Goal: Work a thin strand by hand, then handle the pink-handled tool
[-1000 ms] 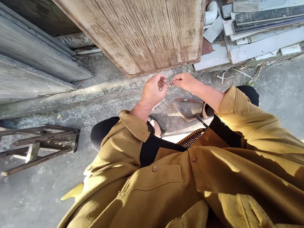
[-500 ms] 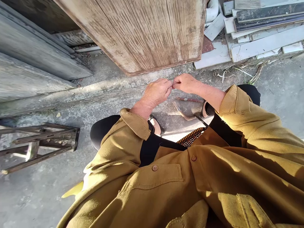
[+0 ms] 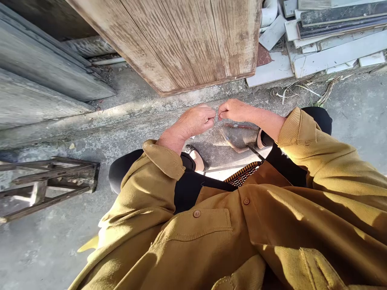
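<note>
My left hand (image 3: 193, 121) and my right hand (image 3: 234, 109) are held together in front of my knees, knuckles up, fingertips touching. Both are curled closed, thumb against forefinger. Anything pinched between them is too small to see. Mustard-yellow jacket sleeves cover both arms to the wrist. On the concrete below the hands lie a bent rusty rod (image 3: 232, 146) and a straight rusty rod (image 3: 242, 126). My sandalled feet (image 3: 198, 159) rest on either side of them.
A weathered wooden door (image 3: 196, 40) stands just beyond the hands. Stacked tiles and boards (image 3: 332, 44) and a white pipe (image 3: 267, 14) lie at top right. A dark wooden frame (image 3: 48, 183) lies on the ground at left, grey slabs (image 3: 45, 76) behind it. A woven seat edge (image 3: 243, 175) shows under me.
My left hand was open and apart from the right a second ago; it has closed and come against the right fingertips. Both hands have dropped slightly.
</note>
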Demonstrator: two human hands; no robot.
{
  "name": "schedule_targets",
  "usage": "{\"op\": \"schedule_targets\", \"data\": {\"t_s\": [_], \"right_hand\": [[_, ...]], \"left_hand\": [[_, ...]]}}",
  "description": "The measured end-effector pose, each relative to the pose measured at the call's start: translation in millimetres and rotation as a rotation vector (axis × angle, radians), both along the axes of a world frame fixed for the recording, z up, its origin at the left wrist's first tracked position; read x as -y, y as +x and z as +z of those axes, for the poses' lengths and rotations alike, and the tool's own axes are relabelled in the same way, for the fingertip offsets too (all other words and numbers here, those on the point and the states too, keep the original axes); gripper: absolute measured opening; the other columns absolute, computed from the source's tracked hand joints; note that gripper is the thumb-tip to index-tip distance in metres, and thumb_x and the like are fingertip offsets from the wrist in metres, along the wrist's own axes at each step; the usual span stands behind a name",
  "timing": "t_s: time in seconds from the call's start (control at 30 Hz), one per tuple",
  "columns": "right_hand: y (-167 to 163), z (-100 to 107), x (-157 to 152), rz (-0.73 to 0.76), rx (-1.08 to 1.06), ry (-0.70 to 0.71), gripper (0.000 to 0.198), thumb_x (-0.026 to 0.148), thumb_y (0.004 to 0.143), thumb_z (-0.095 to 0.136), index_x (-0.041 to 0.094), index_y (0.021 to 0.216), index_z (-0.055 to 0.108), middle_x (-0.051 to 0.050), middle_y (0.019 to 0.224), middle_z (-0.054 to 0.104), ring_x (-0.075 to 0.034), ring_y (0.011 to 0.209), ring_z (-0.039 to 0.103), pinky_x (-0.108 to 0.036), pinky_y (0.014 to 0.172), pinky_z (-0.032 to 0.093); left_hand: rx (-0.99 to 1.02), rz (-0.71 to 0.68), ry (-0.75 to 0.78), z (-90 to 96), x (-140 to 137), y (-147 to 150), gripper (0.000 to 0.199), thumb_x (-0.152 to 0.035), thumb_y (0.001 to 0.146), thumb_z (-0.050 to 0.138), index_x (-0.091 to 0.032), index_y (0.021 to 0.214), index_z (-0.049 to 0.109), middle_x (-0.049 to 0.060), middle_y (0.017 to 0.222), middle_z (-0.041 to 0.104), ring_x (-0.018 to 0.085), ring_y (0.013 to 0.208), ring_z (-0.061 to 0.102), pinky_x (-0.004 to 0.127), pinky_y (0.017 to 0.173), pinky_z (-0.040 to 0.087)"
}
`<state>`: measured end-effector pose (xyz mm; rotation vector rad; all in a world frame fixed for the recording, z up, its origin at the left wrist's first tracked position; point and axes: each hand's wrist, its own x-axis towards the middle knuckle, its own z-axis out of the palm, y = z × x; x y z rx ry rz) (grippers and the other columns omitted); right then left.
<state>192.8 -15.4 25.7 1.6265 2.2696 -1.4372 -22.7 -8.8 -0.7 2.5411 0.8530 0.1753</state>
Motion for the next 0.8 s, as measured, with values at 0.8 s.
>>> {"op": "schedule_targets", "data": {"t_s": [0.8], "right_hand": [[2, -8, 3, 0.011, -0.041, 0.108, 0.037, 0.020, 0.092, 0.053, 0.009, 0.109, 0.084, -0.003, 0.087, 0.073, -0.013, 0.077, 0.055, -0.027, 0.075, 0.036]], "left_hand": [[0.377, 0.469, -0.895, -1.1, 1, -16, 0.036, -0.034, 0.086, 0.054, -0.013, 0.097, 0.080, 0.010, 0.086, 0.079, 0.025, 0.087, 0.077, 0.040, 0.090, 0.062]]}}
